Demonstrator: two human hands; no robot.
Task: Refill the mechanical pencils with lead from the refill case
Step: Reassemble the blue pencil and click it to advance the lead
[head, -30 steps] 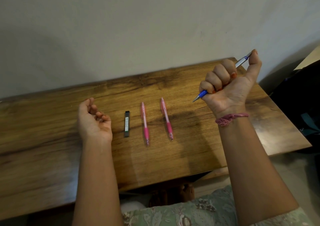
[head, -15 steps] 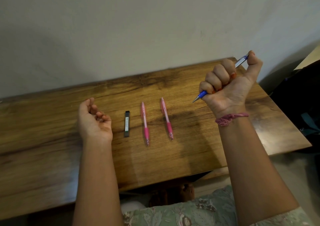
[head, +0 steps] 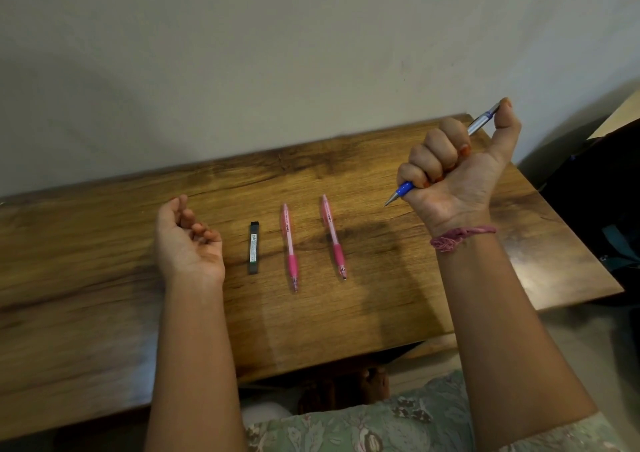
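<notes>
Left hand (head: 187, 240) rests palm-up, fingers loose; right hand (head: 453, 171) raised, fisted.

On the brown wooden counter (head: 381, 313), the black slim refill case (head: 254, 248) lies left of two pink plastic pencils (head: 290, 246), side by side.

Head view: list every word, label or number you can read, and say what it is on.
Nothing can be read for certain.
Refill case: a white label with fine print, too small to read.
Left pink pencil: dark lettering along the barrel, too blurred to read.
Right pink pencil: the same kind of lettering, unreadable.
Blue pencil: no text visible.
</notes>
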